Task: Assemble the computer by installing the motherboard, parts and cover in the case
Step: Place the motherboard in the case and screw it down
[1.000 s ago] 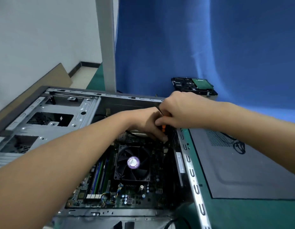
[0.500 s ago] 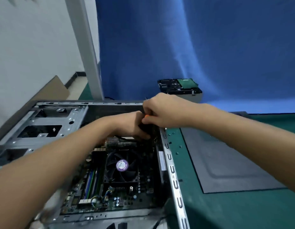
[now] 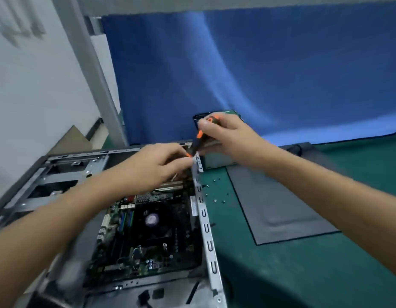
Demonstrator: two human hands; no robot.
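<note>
The open metal case (image 3: 209,238) lies on its side on the green table. Inside it sits the motherboard (image 3: 135,245) with a black fan cooler (image 3: 156,221). My right hand (image 3: 223,132) grips a black and orange screwdriver (image 3: 196,144), raised above the case's far right corner with its tip pointing down-left. My left hand (image 3: 157,163) hovers over the far end of the board, its curled fingers meeting at the screwdriver's tip; the image is blurred and I cannot see what they touch.
The grey side cover (image 3: 279,203) lies flat on the table to the right of the case. Several loose screws (image 3: 217,194) are scattered between them. A hard drive (image 3: 214,161) on a box stands behind my right hand, against a blue cloth backdrop.
My right hand has lifted the screwdriver up out of the case. My left hand has risen with it. The view has swung up and to the right.
</note>
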